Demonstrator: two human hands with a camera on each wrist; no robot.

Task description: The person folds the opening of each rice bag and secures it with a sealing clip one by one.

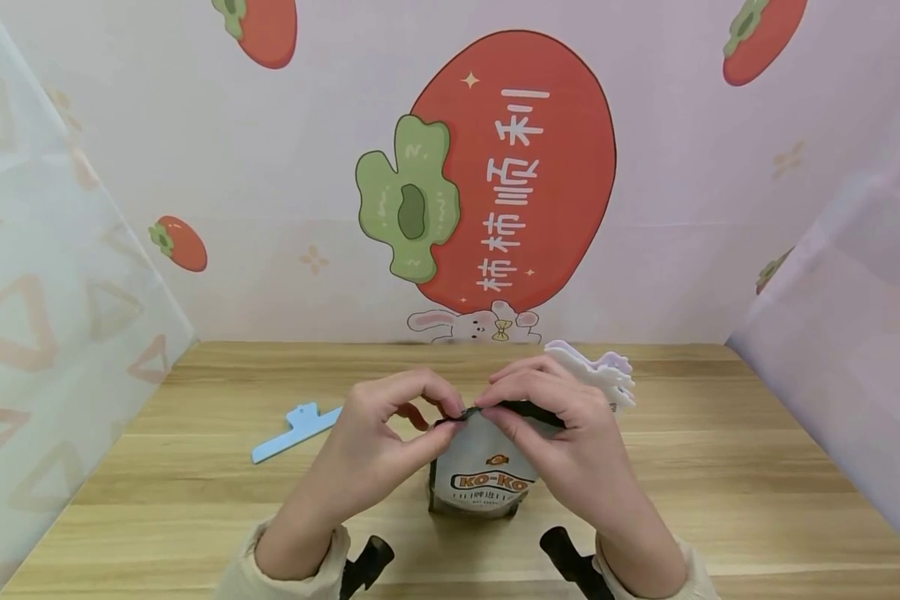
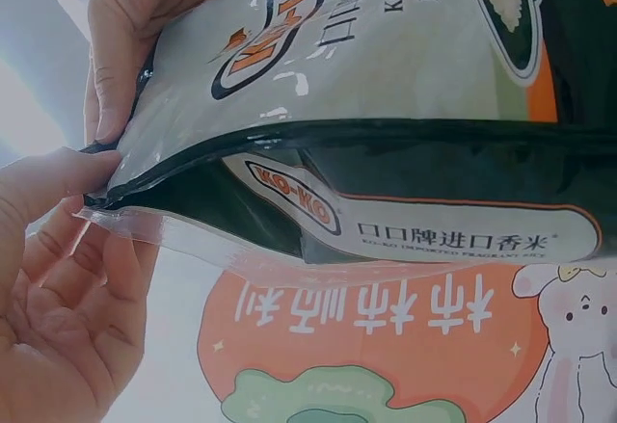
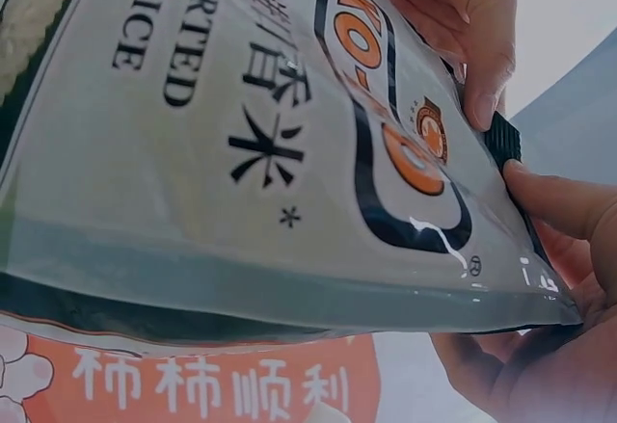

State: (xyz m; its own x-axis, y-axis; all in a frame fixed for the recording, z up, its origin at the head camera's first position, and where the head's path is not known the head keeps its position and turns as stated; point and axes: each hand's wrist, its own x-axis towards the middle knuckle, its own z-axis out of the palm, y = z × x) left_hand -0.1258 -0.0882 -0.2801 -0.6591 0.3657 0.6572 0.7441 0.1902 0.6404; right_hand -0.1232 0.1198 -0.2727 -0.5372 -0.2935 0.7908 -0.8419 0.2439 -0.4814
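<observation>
Both at it: L hand (image 1: 382,446) & R hand (image 1: 562,429) pinching top edge of bag (image 1: 483,458), tips close | bag upright, betw./just below hands | looks soft, slick, prob. hefty low down: grip top edge, support base | clip (image 1: 297,433) just L of L hand

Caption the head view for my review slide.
Left hand and right hand pinch the top of a KO-KO bag, a blue clip to its left.
</observation>
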